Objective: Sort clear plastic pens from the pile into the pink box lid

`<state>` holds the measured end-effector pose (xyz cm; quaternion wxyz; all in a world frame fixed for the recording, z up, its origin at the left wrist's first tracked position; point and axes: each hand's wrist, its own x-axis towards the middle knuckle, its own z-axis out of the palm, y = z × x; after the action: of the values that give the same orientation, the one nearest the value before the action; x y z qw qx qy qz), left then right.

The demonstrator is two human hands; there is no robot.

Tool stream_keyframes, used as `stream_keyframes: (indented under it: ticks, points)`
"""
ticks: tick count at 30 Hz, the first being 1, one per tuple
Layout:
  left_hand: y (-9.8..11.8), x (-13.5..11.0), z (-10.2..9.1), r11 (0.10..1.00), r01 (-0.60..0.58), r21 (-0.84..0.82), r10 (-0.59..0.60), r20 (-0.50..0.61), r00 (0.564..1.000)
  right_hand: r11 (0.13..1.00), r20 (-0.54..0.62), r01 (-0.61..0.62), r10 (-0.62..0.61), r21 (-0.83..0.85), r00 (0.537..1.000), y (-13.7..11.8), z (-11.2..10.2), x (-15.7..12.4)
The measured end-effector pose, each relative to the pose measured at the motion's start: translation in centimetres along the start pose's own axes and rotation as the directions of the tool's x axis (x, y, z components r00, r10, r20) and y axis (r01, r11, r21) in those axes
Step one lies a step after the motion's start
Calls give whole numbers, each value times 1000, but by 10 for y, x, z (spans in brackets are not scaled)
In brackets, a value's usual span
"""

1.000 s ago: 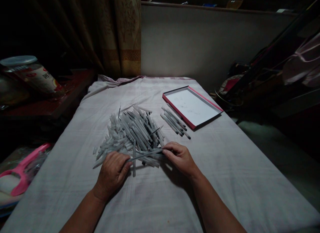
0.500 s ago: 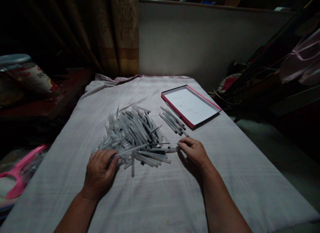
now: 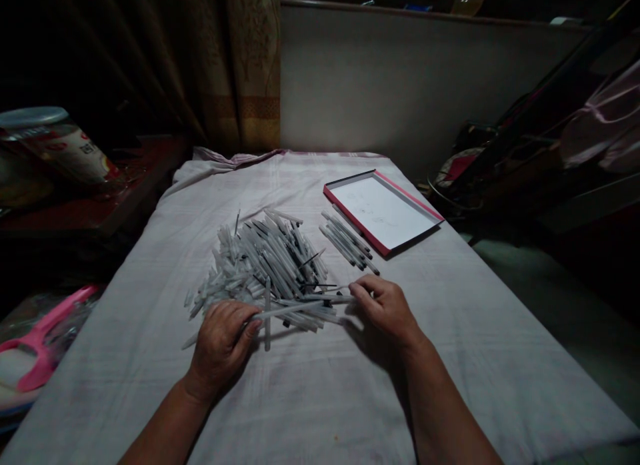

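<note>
A heap of pale pen barrels (image 3: 265, 265) lies in the middle of a cloth-covered table (image 3: 320, 392). My left hand (image 3: 223, 342) is closed on one pale pen barrel (image 3: 290, 310) that points to the right. My right hand (image 3: 385, 308) pinches a thin dark refill (image 3: 325, 286) at the right end of that barrel, fingers pressed together. A small row of finished pens (image 3: 347, 242) lies to the right of the heap, beside a shallow red-edged box lid (image 3: 383, 210).
A jar with a pale lid (image 3: 55, 145) stands on a dark side table at the left. A pink plastic item (image 3: 43, 335) lies low at the left. Clutter and fabric fill the dark right side (image 3: 575, 138). A curtain hangs behind.
My hands spread apart half a second ago, the right one drawing out to the right. Now both have come back toward each other at the near edge of the heap.
</note>
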<state>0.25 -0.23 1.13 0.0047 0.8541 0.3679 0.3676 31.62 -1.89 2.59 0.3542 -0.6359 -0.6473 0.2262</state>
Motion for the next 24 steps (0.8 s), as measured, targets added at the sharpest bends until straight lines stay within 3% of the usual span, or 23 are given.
stream_keyframes:
  ticks: [4, 8, 17, 20, 24]
  points:
    - [4, 3, 1, 1000, -20, -17, 20, 0, 1000, 981, 223, 7, -51, 194, 974, -21, 23, -5]
    - [4, 2, 1, 999, 1, -38, -2, -23, 1000, 958, 311, -112, 26, 264, 950, -27, 38, -8]
    - [6, 1, 4, 998, -44, -39, 44, 18, 999, 902, 343, -198, 59, 385, 937, -28, 40, -7]
    - [8, 2, 2, 996, -44, -78, 49, 58, 997, 891, 300, -137, 1, 433, 954, -31, 33, -6]
    - [11, 8, -1, 978, 41, -206, -9, 155, 988, 893, 240, -36, -81, 448, 967, -35, 27, -5]
